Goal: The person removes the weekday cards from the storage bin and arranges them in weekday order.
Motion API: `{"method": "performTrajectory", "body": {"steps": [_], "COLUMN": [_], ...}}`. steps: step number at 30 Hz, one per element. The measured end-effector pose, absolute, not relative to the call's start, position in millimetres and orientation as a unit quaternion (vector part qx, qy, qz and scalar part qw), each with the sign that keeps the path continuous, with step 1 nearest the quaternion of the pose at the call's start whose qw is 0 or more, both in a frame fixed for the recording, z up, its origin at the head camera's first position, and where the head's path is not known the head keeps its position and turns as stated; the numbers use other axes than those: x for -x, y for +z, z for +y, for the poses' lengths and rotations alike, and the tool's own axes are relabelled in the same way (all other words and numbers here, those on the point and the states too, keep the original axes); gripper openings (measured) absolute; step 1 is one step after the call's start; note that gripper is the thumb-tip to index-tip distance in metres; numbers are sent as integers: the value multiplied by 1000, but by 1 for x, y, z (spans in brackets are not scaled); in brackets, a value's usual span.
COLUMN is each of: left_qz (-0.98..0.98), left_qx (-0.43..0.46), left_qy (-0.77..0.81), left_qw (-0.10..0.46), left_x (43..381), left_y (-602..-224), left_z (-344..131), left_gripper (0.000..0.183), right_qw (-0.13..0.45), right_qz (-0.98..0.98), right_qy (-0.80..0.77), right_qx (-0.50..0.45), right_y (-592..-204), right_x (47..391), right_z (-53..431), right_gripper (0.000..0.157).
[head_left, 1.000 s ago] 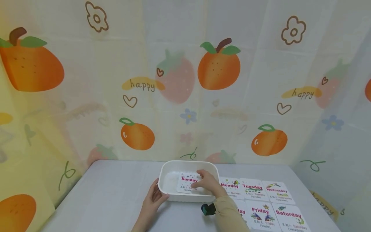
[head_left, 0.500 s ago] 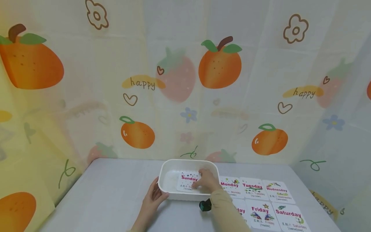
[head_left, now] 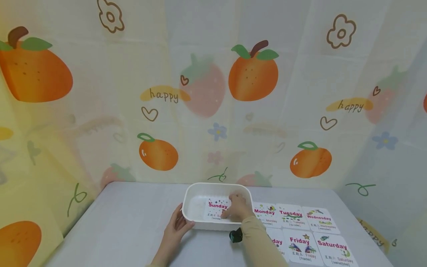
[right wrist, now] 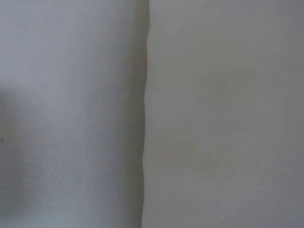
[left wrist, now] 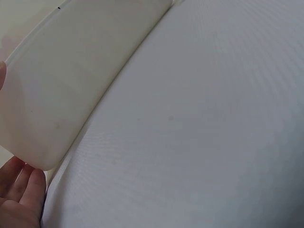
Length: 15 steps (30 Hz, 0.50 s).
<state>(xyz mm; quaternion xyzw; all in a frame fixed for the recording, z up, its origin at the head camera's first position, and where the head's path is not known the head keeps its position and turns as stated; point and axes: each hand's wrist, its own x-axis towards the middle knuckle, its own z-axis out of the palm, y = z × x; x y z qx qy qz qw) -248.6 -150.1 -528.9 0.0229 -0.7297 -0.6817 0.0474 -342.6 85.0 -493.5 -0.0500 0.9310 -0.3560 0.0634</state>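
A white rectangular box point(head_left: 217, 226) stands on the table, with a flat card printed "Sunday" point(head_left: 215, 208) lying inside it. My left hand point(head_left: 175, 227) grips the box's near left corner, its thumb at the rim; in the left wrist view, fingers point(left wrist: 33, 187) curl against the outer wall. My right hand point(head_left: 239, 208) reaches into the box and pinches the Sunday card at its right part, thumb on its face. The other fingertips and the card's right edge are hidden. The right wrist view shows only the box's wall point(right wrist: 218, 114) close up, beside the cloth.
Right of the box lie several day cards in two rows: Monday point(head_left: 265, 213), Tuesday point(head_left: 291, 215), Wednesday point(head_left: 319, 218), then a partly covered card point(head_left: 277, 241), Friday point(head_left: 301, 246) and Saturday point(head_left: 333, 248). A fruit-print curtain point(head_left: 213, 155) hangs behind the white-covered table point(head_left: 116, 226).
My right hand has lowered onto the Sunday card, its spread fingers drawing in, and has barely moved in the last half second. My left hand keeps its grip on the box corner.
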Motion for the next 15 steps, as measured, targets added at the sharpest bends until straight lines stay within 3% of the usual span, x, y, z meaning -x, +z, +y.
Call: {"method": "performTrajectory", "body": {"steps": [15], "left_qz": [-734], "left_qx": [-29], "left_qy": [-676], "left_qw": [58], "left_x": [246], "left_y": [-524], "left_z": [-148], "left_gripper": [84], "right_qw": [63], "right_qz": [932], "right_qy": [-355], "right_qx": [31], "right_y": [-487], "right_x": [337], "right_z": [82], "right_gripper": [75]}}
